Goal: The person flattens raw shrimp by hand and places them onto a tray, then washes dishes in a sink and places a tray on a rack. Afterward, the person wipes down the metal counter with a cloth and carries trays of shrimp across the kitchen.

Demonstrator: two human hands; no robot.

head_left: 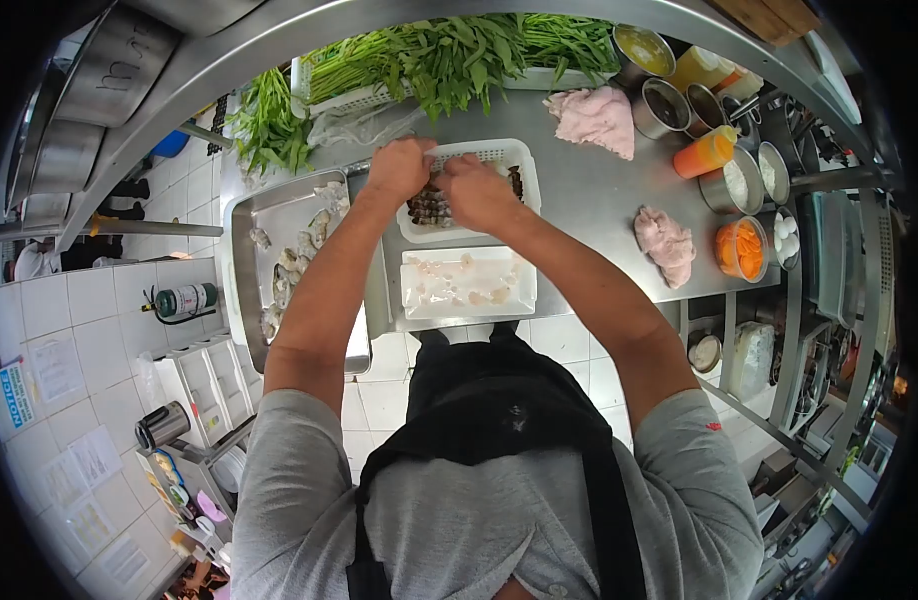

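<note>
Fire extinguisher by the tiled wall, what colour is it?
The fire extinguisher is dark green with a pale label; head view.

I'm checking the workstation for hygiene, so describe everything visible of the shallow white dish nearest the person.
The shallow white dish is rectangular, with a smooth, glossy surface that could be plastic or ceramic, and low sloping sides. It lies flat near the front edge of the steel counter, just on the person's side of the white container. Small, pale, wet-looking pieces are scattered inside, with bare patches between them. Neither the left hand nor the right hand touches it.
</note>
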